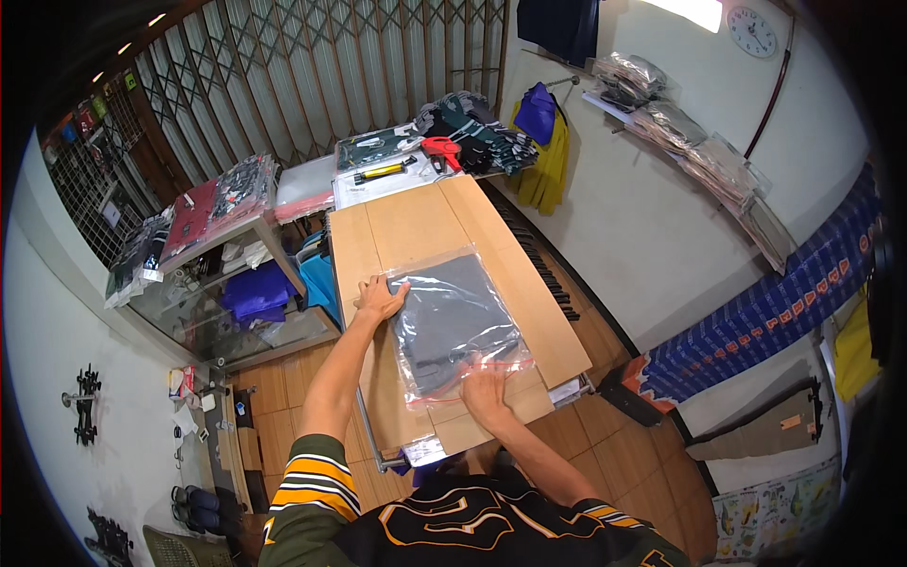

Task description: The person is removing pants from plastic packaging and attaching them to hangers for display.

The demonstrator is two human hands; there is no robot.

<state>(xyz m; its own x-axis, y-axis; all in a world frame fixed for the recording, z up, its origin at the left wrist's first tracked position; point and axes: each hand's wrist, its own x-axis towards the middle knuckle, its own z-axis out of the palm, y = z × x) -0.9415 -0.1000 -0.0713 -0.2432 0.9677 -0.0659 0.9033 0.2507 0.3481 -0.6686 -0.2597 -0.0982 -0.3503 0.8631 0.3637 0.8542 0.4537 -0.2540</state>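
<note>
A clear plastic bag (506, 322) with a red strip along its near edge lies on a cardboard-covered table (418, 216). Inside it is a folded grey garment (450, 305). My left hand (382, 298) rests at the bag's upper left corner, thumb and fingers spread over the edge. At the near end, beside the red strip, is my right hand (485, 393) with its fingers curled. The fingertips are hidden by plastic glare, so whether they pinch the bag or reach inside it is unclear.
Beyond the cardboard lie a yellow-and-black tool (385, 171), a red tape dispenser (443, 150) and piled striped garments (471, 131). A glass display case (248, 298) stands left, with bagged clothes (212, 205) on top. A wall shelf (609, 106) holds more packets at right.
</note>
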